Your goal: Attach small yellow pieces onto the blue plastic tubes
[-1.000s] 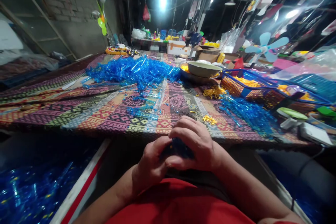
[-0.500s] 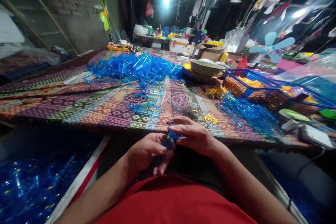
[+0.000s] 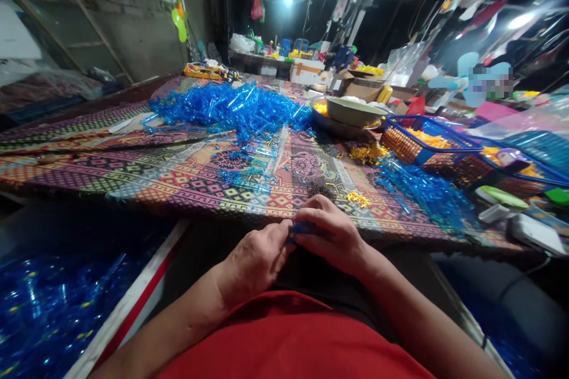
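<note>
Close in front of my red top, both hands meet at the table's near edge around a small blue plastic piece (image 3: 304, 228) with a fleck of yellow on it. My right hand (image 3: 331, 228) is closed on the piece, thumb below and fingers above. Thumb and fingers of my left hand (image 3: 258, 257) pinch its left end, and most of its shape is hidden. Just beyond the hands lie a small heap of tiny dark parts (image 3: 320, 190) and a little pile of yellow parts (image 3: 358, 199).
A patterned cloth (image 3: 178, 172) covers the table. On it lies a large heap of clear blue plastic pieces (image 3: 231, 108), with a smaller blue pile (image 3: 427, 192) at right. Bowls (image 3: 355, 113) and a blue basket (image 3: 427, 154) of yellow parts stand behind. Blue pieces (image 3: 57, 308) fill a container at lower left.
My left hand has turned knuckles-up and closed in at the piece's left end. Less of the blue piece shows now. The view has shifted slightly.
</note>
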Motion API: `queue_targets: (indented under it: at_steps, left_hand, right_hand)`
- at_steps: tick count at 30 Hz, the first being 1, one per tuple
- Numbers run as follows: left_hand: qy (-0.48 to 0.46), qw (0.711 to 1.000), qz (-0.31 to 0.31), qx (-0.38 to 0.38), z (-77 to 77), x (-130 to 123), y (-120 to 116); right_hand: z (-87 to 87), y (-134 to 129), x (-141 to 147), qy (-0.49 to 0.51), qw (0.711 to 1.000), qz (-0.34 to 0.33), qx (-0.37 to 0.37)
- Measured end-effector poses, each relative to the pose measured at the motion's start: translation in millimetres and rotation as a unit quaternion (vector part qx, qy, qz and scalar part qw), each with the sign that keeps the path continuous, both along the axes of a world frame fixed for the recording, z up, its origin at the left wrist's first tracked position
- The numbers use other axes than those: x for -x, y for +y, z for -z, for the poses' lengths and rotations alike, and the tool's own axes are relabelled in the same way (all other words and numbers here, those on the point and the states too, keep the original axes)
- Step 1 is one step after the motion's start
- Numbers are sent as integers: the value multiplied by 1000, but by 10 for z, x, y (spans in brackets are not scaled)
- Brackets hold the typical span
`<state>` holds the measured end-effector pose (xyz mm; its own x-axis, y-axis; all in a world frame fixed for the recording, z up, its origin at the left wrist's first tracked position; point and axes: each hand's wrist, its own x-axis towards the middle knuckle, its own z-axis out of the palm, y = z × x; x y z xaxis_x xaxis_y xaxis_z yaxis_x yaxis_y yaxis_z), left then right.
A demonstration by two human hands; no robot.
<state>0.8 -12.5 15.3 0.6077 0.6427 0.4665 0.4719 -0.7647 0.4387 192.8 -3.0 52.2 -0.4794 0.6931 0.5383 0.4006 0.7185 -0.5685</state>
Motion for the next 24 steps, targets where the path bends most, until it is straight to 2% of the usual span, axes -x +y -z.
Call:
queue_targets:
  at_steps: [4,11,12,14,16,18,20,22,24]
  left_hand:
    - [-12,999,20,38,44,1,52]
    - [132,988,-73,-22,-9,181,140]
    - [150,985,-77,-29,-30,215,147]
    - [175,981,-75,-39,-69,257,158]
    - [180,981,-59,-42,-100,255,164]
    - [142,988,-35,-39,-122,210,160]
    - [34,998,-52,-29,-137,130,139]
    - [-120,987,-104,11,-147,25,103]
    - [-243,958,-138,63,-155,-81,68]
  right_hand:
    - [99,16,24,1,1000,20,24]
    - [251,140,-128,85,989,86,87]
    - [246,152,-152,64,992,90,64]
    - [205,166,-172,-19,994,101,-26]
    - [136,171,-159,-123,980,106,-116]
    - [75,177,-122,-204,962,85,-159]
    - [56,182,-75,-198,964,61,-170]
    - [94,175,-22,-105,980,49,-160]
    - [174,146,32,7,991,50,-127]
